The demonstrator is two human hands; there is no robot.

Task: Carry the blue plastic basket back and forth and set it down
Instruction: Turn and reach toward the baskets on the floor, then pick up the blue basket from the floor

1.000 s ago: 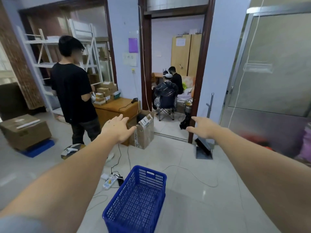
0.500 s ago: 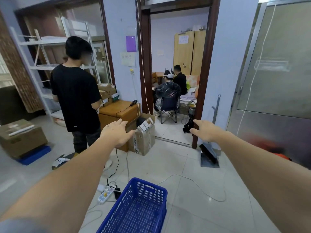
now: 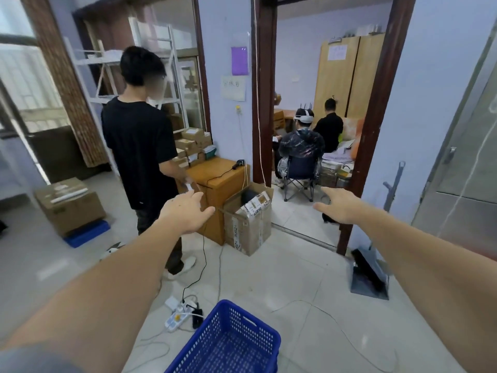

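Observation:
The blue plastic basket (image 3: 228, 343) stands on the tiled floor at the bottom middle of the view, empty, its near part cut off by the frame edge. Both my arms stretch forward high above it. My left hand (image 3: 185, 212) is held out flat with fingers apart and holds nothing. My right hand (image 3: 340, 204) is likewise spread and empty, out to the right. Neither hand touches the basket.
A person in a black shirt (image 3: 139, 146) stands close ahead on the left. A wooden cabinet (image 3: 215, 189) and an open cardboard box (image 3: 248, 222) sit beyond. A power strip with cables (image 3: 178, 314) lies left of the basket. Through a doorway (image 3: 317, 227), two seated people.
The view has moved forward and tipped up, so the basket sits lower in the frame and the standing person is nearer. Both hands stay outstretched and empty.

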